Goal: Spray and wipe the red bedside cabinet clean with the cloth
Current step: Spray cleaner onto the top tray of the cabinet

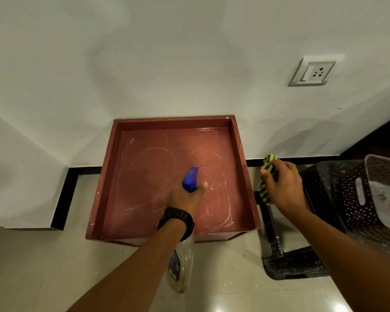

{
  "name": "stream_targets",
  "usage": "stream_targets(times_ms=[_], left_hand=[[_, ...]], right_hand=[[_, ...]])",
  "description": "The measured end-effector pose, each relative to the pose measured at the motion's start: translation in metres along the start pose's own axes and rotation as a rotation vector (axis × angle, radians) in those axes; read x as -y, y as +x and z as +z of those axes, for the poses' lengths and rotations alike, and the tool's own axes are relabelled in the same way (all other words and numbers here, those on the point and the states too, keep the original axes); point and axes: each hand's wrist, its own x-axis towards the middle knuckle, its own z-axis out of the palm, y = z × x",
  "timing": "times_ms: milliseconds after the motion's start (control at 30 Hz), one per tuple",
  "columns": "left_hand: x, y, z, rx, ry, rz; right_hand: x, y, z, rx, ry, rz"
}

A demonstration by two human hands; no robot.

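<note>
**Inspector:** Head view, looking down. Red square bedside cabinet with a raised rim [173, 176] stands against the white wall, its recessed top streaked with pale smears. Left hand [186, 197] is wrapped round the neck of a clear plastic spray bottle with a blue trigger head [191, 179], nozzle pointing out over the middle of the top. Right hand [283, 185] grips a bunched yellow-and-black striped cloth [266, 176], held off the cabinet's right edge, above the floor.

**Assistant:** Which step is in hand?

**Inspector:** Spraying, in my judgement. Cloth is not touching the surface.

**Assistant:** How should it be done well?

**Inspector:** Keep the nozzle low and angled down inside the rim, so mist lands on the smears and not on the wall or the wall socket [312, 72]. Cover the corners too; residue appears heaviest near the front right. Light, even coverage, since the rim would pool excess liquid. Then bring the cloth in from the right and wipe in overlapping passes, working the inner edges.

**Assistant:** Anything nearby?

**Inspector:** Dark perforated plastic basket [356, 208], just right of the cabinet.
</note>
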Motion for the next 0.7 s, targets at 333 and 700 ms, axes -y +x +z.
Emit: stream_targets(times_ms=[333,700], left_hand=[[0.062,-0.038,-0.002,-0.012,-0.063,-0.056],[0.081,-0.059,-0.021,-0.063,-0.099,-0.058]], right_hand=[[0.008,-0.041,0.029,0.151,-0.002,-0.007],[0.023,-0.073,0.044,0.170,-0.015,-0.073]])
